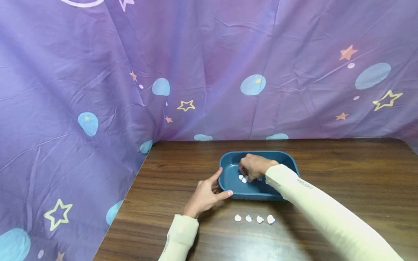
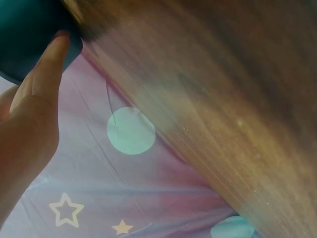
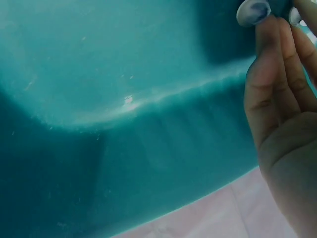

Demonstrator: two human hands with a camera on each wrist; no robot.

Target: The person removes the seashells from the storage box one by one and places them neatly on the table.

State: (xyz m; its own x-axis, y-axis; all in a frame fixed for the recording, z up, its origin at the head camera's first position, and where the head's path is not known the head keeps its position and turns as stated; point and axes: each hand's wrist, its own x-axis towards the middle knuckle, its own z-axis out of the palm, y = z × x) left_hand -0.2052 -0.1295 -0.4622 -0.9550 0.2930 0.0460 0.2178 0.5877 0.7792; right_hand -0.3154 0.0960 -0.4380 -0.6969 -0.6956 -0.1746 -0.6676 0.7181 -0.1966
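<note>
Inside a blue plastic tub (image 1: 262, 196), my right hand (image 1: 256, 165) reaches down with bent fingers. In the right wrist view a small white shell (image 3: 295, 17) sits between the thumb and the fingertips, partly hidden. Another shell (image 3: 253, 12), white with a purplish patch, overlaps the tip of the nearest finger. More white shells (image 1: 244, 180) lie on the tub floor beside the hand. My left hand (image 1: 204, 195) steadies the tub's left front corner, its straight thumb on the front rim and forefinger at the left rim; the left wrist view shows straight fingers against the outer wall.
Several white shells (image 1: 249, 218) stand in a row on the wooden table (image 1: 169, 170), in front of the tub. A purple cloth (image 1: 209, 61) with stars and blue spots hangs behind the table and along its left side.
</note>
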